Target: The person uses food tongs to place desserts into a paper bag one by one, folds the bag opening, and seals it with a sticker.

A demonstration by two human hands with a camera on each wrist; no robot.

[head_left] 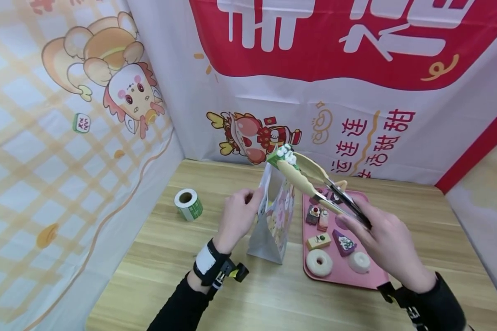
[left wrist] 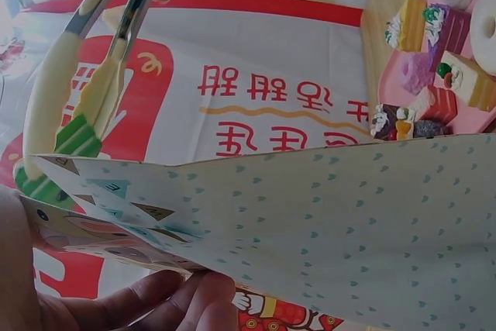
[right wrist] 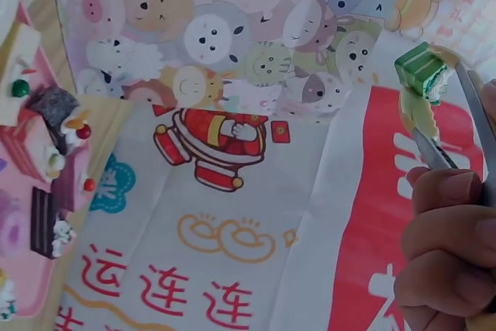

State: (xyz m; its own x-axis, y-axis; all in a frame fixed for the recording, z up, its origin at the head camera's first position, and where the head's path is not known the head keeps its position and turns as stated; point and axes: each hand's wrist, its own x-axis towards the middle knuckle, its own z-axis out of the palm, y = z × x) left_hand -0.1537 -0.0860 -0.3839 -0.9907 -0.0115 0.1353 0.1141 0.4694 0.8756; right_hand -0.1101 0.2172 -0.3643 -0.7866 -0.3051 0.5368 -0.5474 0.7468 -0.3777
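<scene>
My left hand [head_left: 241, 214] pinches the upper edge of a paper bag [head_left: 269, 239] with printed cartoon animals, which stands upright on the table with its mouth apart. In my right hand [head_left: 391, 241] is a pair of tongs [head_left: 339, 202] with cream-coloured tips. Between those tips is a green cake piece [head_left: 275, 157] with white topping, held just above the bag's mouth. The left wrist view shows the green cake [left wrist: 77, 137] close over the bag's rim, and my left fingers [left wrist: 209, 300] curled at its edge. In the right wrist view my fingers wrap the tongs' handles.
A pink tray [head_left: 335, 271] right of the bag carries several toy cakes and a white ring doughnut [head_left: 319, 263]. Left of the bag stands a roll of green-and-white labels [head_left: 188, 204]. Printed cloth walls [head_left: 248, 92] close off the table's back and sides.
</scene>
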